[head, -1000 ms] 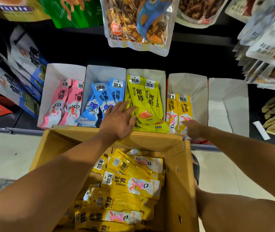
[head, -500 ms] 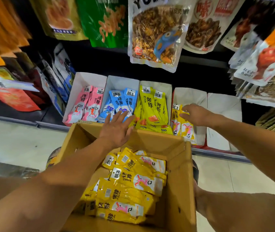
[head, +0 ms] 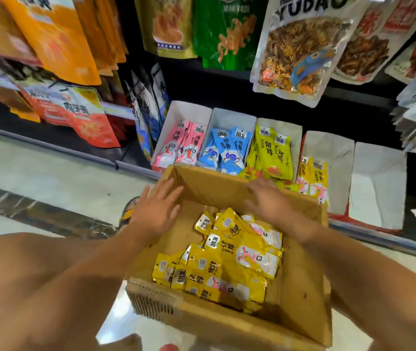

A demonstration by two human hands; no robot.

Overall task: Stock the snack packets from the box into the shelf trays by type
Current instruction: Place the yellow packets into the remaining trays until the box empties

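1. Head view: the left grip (head: 156, 211) is released, fingers spread, over the left wall of the cardboard box (head: 217, 323).
2. Yellow snack packets (head: 229, 259) lie heaped inside the box.
3. The right grip (head: 269, 202), released and holding nothing, is at the box's far wall.
4. Behind the box, shelf trays hold pink packets (head: 184, 145), blue packets (head: 227, 148), lime packets (head: 274, 153) and yellow tray packets (head: 313, 176).

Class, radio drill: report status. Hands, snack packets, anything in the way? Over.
Left hand open by cardboard box wall, right hand open over far side, both empty. Yellow packets heaped in box. Nothing between hands and packets.
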